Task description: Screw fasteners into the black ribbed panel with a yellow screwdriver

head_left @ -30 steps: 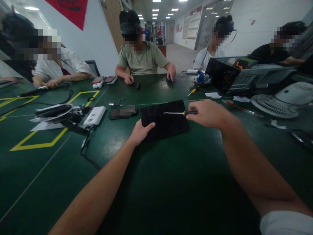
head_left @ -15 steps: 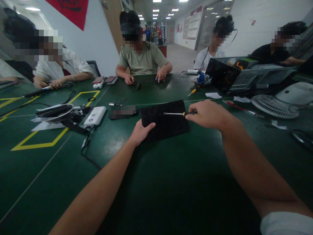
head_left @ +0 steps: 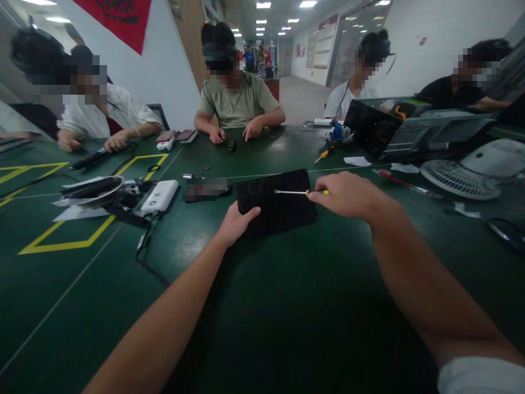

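You're in an office-like workroom: co-workers (head_left: 238,98) seated around your shared green tabletop (head_left: 254,323), yellow tape outlines (head_left: 53,249), loose screwdriver (head_left: 324,155), metal casing (head_left: 437,131); corridor (head_left: 297,87) beyond, ceiling lights (head_left: 308,4), wall boards (head_left: 325,45).

Ceiling lights (head_left: 261,22) bright at twelve o'clock; tabletop (head_left: 266,306) dim, darkest at six, faint glare at eight; black panel (head_left: 283,213) murky; edges stretched at three, nine.
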`<state>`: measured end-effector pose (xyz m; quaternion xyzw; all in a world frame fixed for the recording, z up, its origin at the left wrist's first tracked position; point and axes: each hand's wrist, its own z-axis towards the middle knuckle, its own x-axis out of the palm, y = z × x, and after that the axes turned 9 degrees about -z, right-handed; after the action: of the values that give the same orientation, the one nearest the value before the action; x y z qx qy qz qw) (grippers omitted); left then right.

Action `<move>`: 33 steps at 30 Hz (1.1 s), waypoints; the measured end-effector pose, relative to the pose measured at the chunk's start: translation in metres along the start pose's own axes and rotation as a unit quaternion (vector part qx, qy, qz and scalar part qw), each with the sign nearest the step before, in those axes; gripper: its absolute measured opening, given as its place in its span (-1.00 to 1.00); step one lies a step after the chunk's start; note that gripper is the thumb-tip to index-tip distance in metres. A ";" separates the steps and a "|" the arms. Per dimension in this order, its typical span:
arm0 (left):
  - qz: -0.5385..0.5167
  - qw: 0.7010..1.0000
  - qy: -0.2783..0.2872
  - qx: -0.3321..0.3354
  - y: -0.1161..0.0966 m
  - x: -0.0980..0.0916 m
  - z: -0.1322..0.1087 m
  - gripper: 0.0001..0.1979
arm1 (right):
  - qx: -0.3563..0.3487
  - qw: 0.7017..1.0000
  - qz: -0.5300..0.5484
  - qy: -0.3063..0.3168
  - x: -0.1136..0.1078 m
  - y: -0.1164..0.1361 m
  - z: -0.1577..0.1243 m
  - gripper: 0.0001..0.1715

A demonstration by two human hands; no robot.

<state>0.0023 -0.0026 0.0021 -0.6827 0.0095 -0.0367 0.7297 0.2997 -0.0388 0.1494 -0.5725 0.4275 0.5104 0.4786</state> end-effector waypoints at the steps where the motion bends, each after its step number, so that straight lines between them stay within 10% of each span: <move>1: 0.001 1.000 0.001 -0.001 0.000 0.000 0.000 -0.46 | 0.001 1.000 0.000 -0.006 0.000 -0.001 0.000 -0.58; 33: -0.016 1.000 0.003 -0.008 0.003 -0.001 0.002 -0.43 | 0.001 0.999 0.001 -0.046 -0.001 -0.001 -0.003 -0.71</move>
<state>0.0012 -0.0001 -0.0010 -0.6886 0.0008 -0.0501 0.7234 0.3011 -0.0412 0.1501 -0.5479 0.4059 0.5359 0.4977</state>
